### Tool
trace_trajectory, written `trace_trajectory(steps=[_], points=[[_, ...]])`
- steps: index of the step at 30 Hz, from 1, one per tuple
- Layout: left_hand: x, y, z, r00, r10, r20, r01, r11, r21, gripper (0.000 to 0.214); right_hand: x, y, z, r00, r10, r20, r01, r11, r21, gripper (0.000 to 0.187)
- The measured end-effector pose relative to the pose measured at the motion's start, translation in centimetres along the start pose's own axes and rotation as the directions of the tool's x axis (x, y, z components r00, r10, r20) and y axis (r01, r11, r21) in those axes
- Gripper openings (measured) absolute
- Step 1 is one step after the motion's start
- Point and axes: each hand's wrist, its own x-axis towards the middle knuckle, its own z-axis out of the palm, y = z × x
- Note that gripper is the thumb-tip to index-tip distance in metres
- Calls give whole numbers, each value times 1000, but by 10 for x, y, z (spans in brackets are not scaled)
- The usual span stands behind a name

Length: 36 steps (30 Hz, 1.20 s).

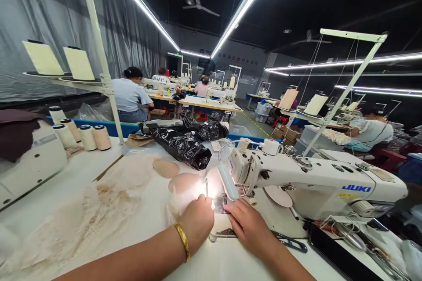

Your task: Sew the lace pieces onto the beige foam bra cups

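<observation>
My left hand point(198, 219), with a gold bangle point(182, 241) on the wrist, is closed just left of the needle area of a white JUKI sewing machine point(316, 175). Pale, sheer fabric point(174, 199) with a rounded beige cup piece point(184, 183) runs up to its fingers; the grip itself is partly hidden. On the other side of the needle, my right hand point(250, 226) lies with fingers stretched toward the metal plate point(221, 208). Glare from the lamp point(228, 181) washes out the fabric around the needle.
Cream lace fabric point(99, 215) spreads over the table's left side. Black plastic bags point(181, 147) lie behind the needle area. Thread cones point(88, 137) stand at left. Black-handled snips point(292, 242) and a black tray point(339, 252) are at right. Several people sit at machines beyond.
</observation>
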Motion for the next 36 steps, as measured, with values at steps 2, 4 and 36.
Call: trace_trajectory(steps=[2,4,36], points=[[-27,3,-14,998,-16,68,15,1000,13,18,6,-13,3,994,-98,-38,97,995,-23,44],[-60,7,-35,988,3,154,-2,1000,-9,12,13,-29,8,977,-193,-86,186,979,-84,49],[-228,31,-79,992,-69,104,100,938,-331,26,-56,-126,7,966,-232,-115,247,960,133,34]])
